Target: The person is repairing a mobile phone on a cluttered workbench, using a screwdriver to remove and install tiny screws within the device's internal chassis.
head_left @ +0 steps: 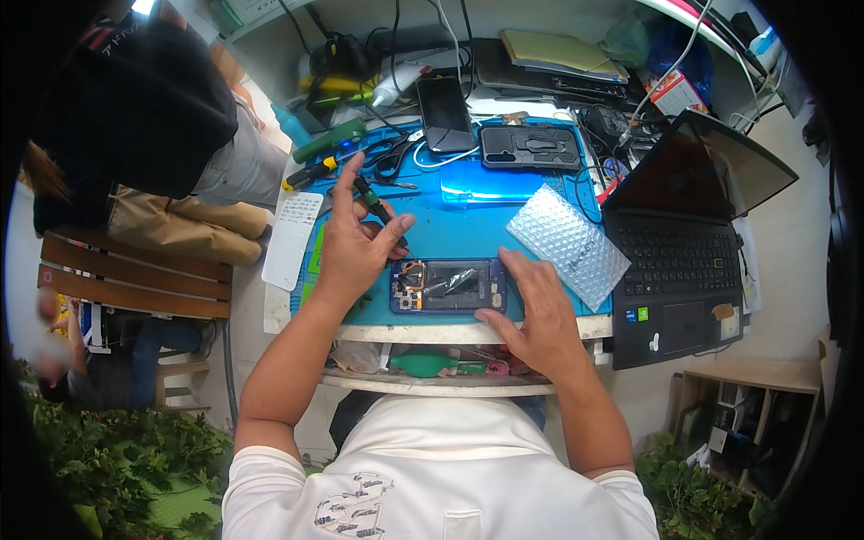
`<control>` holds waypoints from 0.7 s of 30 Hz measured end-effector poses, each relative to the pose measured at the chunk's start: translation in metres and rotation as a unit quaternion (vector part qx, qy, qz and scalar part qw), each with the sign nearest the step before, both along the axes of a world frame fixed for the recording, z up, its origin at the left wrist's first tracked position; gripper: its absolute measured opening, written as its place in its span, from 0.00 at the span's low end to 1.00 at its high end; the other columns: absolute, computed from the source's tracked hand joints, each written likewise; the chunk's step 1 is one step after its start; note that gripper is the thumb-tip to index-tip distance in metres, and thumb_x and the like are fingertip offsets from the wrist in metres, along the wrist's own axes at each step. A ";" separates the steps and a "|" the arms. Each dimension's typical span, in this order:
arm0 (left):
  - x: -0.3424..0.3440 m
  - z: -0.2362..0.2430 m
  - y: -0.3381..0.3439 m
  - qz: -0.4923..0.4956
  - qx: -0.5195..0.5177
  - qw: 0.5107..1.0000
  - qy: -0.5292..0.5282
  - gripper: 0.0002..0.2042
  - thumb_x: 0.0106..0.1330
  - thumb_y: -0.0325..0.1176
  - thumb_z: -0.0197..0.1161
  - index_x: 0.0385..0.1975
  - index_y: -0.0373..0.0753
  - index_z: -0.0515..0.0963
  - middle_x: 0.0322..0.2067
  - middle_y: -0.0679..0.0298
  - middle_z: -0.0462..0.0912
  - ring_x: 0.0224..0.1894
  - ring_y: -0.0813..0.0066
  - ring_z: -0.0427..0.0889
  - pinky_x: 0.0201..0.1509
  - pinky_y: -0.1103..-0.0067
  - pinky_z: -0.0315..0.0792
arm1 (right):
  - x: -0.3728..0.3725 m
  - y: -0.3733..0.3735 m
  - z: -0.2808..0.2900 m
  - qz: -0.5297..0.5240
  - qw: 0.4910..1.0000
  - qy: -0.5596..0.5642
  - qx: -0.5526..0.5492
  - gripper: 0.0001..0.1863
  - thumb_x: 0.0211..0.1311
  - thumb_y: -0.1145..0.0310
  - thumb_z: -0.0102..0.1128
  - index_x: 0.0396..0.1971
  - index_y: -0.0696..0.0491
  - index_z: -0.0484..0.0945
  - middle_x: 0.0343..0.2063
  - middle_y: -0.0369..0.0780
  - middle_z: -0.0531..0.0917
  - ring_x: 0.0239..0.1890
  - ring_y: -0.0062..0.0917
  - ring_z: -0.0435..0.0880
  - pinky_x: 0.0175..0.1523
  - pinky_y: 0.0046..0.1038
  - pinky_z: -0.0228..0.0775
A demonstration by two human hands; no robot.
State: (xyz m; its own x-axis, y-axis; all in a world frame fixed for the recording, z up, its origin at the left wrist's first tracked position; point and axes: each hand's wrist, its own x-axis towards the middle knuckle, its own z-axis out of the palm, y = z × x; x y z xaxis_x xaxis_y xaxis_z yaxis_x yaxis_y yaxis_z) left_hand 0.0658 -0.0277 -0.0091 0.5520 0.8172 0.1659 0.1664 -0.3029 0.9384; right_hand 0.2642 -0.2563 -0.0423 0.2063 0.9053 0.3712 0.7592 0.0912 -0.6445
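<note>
An opened phone [441, 297] lies sideways on the blue work mat [450, 238], its inner frame, copper-coloured flex parts and a dark battery area facing up. My left hand [351, 247] is closed on a slim dark screwdriver [374, 203] with green on its handle. Its forefinger points up along the tool, and the shaft slants down toward the phone's upper left corner; whether the tip touches cannot be made out. At the phone's right end, my right hand [544, 315] holds the frame, fingers by the upper corner and thumb by the lower one.
Bubble wrap [571, 247] lies right of the phone, beside an open laptop [679, 270]. Farther back are a dark phone [445, 114], a black phone case [531, 147], scissors [393, 157] and cables. Below the tabletop, a drawer [432, 387] stands partly open. Another person [135, 117] stands at the left.
</note>
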 end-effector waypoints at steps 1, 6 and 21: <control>0.000 0.000 -0.001 -0.002 0.000 1.000 0.001 0.52 0.75 0.26 0.79 0.90 0.44 0.47 0.41 0.61 0.89 0.33 0.74 0.94 0.33 0.78 0.91 | 0.000 0.000 0.000 0.000 1.000 -0.001 0.001 0.47 0.65 0.61 0.85 0.78 0.63 0.70 0.69 0.57 0.81 0.62 0.51 0.81 0.70 0.47 0.76; 0.000 0.000 -0.002 0.003 -0.003 1.000 0.000 0.52 0.74 0.26 0.80 0.90 0.45 0.47 0.41 0.61 0.89 0.34 0.75 0.94 0.33 0.78 0.91 | 0.000 0.000 0.000 0.001 1.000 -0.004 0.006 0.47 0.65 0.61 0.85 0.78 0.63 0.71 0.69 0.57 0.81 0.62 0.52 0.81 0.70 0.47 0.76; -0.001 -0.004 -0.006 0.016 0.011 1.000 -0.020 0.52 0.73 0.25 0.81 0.89 0.45 0.50 0.39 0.64 0.90 0.32 0.78 0.93 0.32 0.79 0.89 | -0.019 0.034 0.059 0.074 0.974 -0.210 -0.026 0.27 0.68 0.75 0.70 0.67 0.58 0.83 0.64 0.49 0.83 0.60 0.41 0.83 0.61 0.41 0.75</control>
State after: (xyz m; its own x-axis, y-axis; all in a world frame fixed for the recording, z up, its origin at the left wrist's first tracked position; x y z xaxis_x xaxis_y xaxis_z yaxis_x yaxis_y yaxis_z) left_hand 0.0652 -0.0341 -0.0131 0.5180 0.8303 0.2056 0.1381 -0.3184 0.9378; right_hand 0.2450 -0.2226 0.0169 -0.0885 0.9336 0.3473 0.9383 0.1951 -0.2855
